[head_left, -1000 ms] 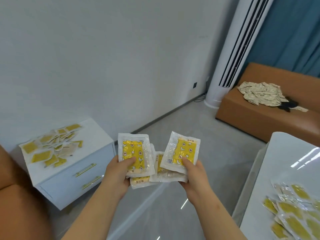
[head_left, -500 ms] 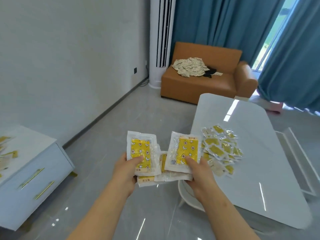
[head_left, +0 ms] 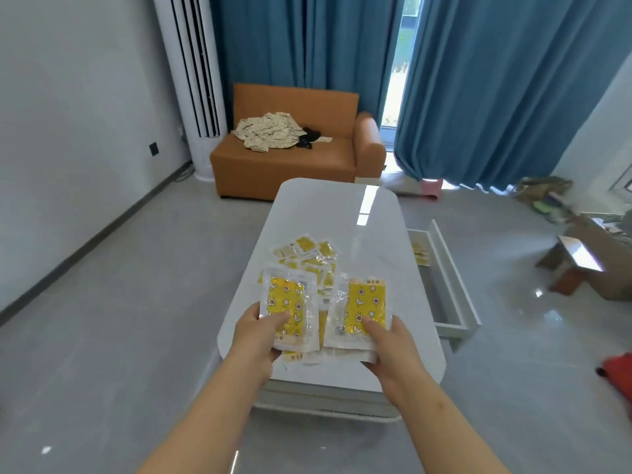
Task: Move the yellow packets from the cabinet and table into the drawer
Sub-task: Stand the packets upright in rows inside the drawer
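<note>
My left hand [head_left: 258, 333] grips a stack of yellow packets [head_left: 289, 304] with the thumb on top. My right hand [head_left: 390, 340] grips a second stack of yellow packets [head_left: 364, 306] the same way. Both stacks hover over the near end of the white table [head_left: 345, 213]. A loose pile of yellow packets [head_left: 309, 254] lies on the table just beyond my hands. On the table's right side a white drawer [head_left: 444, 278] stands pulled open, with a few yellow packets [head_left: 421, 255] inside at its far end. The cabinet is out of view.
An orange sofa [head_left: 290, 162] with crumpled cloth stands beyond the table, a tall white air conditioner [head_left: 195, 80] to its left. Blue curtains hang behind. Cardboard boxes [head_left: 588, 254] and a red item [head_left: 619, 372] lie on the floor at right.
The view has swung right from the white cabinet to the table, which is now straight ahead with its open drawer showing. Both hands keep their packet stacks, now over the table's near end.
</note>
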